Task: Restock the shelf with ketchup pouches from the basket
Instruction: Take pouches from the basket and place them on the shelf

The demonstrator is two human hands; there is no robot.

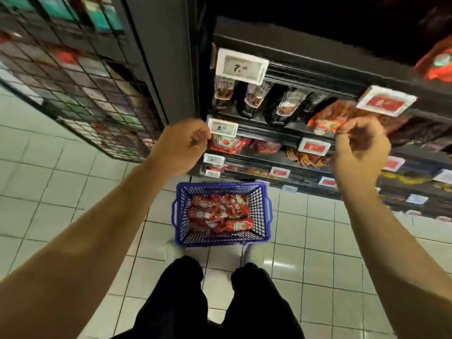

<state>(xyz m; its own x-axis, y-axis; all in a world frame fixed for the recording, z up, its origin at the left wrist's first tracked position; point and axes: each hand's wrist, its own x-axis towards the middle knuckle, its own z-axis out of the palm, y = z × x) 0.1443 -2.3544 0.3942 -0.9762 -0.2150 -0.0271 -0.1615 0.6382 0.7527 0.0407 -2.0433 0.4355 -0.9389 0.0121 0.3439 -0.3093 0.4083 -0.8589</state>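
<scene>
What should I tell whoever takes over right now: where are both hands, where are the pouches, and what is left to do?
Left hand: raised in front of the shelf edge, fingers loosely curled, holding nothing that I can see.
Right hand: raised at the shelf, fingertips pinching the edge of one red ketchup pouch, which sits at the shelf front beside the dark pouches.
Blue basket: on the tiled floor just ahead of the feet, more ketchup pouches lying in it.
Done: one pouch is up at the shelf.
Left: seat that pouch, release it, then move the basket's remaining pouches up.
</scene>
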